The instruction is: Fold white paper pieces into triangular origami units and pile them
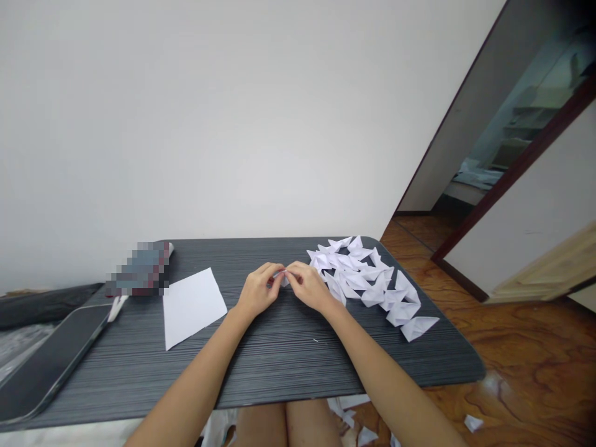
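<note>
Over the middle of the dark table, my left hand point(261, 289) and my right hand point(308, 286) meet at the fingertips. Between them they pinch a small piece of folded white paper point(284, 281), mostly hidden by the fingers. Close to my right hand lies a spread of folded white paper pieces point(354, 273) with pointed ends, several overlapping. To the left of my left hand, a flat sheet of white paper point(193, 308) rests on the table.
The dark wood-grained table point(274, 372) stands against a white wall. A phone point(51, 360) lies at its left edge, near a blurred-out object point(139, 270) with a white cable point(116, 307). Paper scraps point(474, 423) are on the floor at right, and more lie beside my legs.
</note>
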The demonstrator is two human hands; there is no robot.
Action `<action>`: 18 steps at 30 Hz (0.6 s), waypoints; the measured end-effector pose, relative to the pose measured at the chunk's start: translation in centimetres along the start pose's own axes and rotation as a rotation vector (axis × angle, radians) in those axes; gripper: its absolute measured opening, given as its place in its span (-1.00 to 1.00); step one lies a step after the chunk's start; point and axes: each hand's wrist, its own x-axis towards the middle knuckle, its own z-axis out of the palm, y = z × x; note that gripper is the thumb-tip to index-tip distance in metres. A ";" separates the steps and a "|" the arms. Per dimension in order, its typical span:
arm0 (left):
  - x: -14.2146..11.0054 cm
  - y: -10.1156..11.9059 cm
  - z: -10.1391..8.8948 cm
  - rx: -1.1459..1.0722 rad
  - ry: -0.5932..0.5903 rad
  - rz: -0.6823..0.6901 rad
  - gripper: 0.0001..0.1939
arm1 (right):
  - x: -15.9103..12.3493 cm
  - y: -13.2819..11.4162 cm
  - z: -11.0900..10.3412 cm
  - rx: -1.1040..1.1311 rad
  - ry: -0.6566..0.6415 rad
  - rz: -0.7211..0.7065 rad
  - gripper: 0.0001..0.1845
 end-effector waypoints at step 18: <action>0.6 -0.4 -0.5 -0.434 0.070 -0.260 -0.82 | 0.5 1.1 -0.2 0.417 0.162 0.204 -0.75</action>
